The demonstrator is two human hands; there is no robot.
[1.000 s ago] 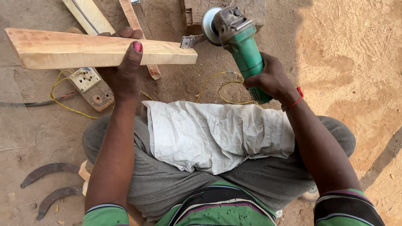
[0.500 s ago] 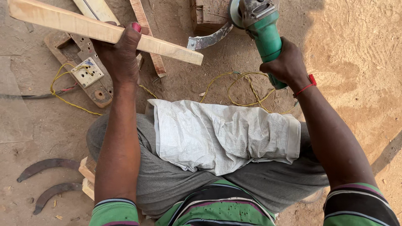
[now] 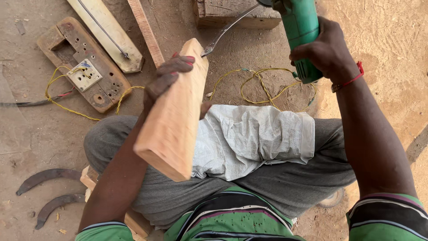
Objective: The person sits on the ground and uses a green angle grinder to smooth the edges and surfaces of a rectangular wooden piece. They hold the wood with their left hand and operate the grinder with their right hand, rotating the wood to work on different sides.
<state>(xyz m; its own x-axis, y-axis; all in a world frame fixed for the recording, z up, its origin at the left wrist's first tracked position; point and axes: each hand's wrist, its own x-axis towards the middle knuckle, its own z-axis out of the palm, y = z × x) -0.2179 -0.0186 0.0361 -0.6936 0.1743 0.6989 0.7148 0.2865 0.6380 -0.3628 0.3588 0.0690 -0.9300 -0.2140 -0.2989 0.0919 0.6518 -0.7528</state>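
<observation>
My left hand (image 3: 171, 78) grips a pale wooden plank (image 3: 174, 120), now turned end-on so its near end points toward me above my lap. My right hand (image 3: 325, 51) holds a green angle grinder (image 3: 299, 31) by its body, raised at the upper right; its disc end is cut off by the top edge. A folded white woven sack (image 3: 254, 136) lies across my grey trousers. A yellow cable (image 3: 263, 87) loops on the sandy ground below the grinder.
A wooden board carrying a white socket (image 3: 84, 76) with yellow wire lies upper left, beside a flat pale plank (image 3: 107, 31) and a narrow strip (image 3: 145, 31). A wood block (image 3: 232, 13) and a curved metal blade (image 3: 223, 33) lie ahead. Two curved metal pieces (image 3: 49, 187) rest lower left.
My left hand swung the plank from lying crosswise to pointing toward me. My right hand lifted the grinder higher and to the right.
</observation>
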